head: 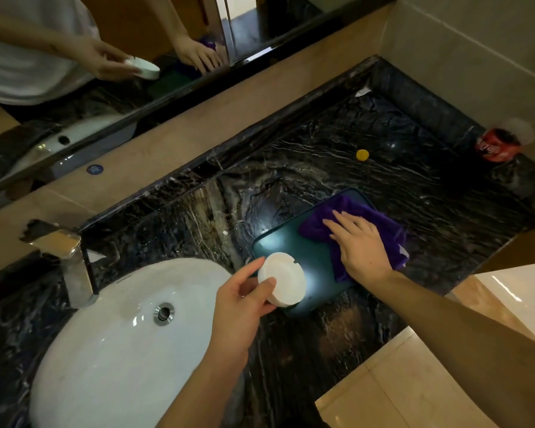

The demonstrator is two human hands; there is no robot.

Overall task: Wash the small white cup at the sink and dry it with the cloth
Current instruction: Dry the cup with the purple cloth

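My left hand (240, 299) grips the small white cup (283, 278), a low round dish with notches in its rim, tilted on its side above the near left corner of a dark green tray (271, 245). My right hand (360, 245) lies flat, fingers spread, on top of the purple cloth (352, 208) that is bunched on the right part of the tray. The white oval sink (105, 350) with its drain (163, 312) sits to the left of the cup, and the chrome tap (64, 251) stands behind it.
The counter is dark veined marble (322, 156). A yellow bottle cap (362, 155) lies beyond the tray, and a red drink can (496, 145) sits at the far right corner. A mirror (105, 57) runs along the back wall. The counter's edge drops off at the lower right.
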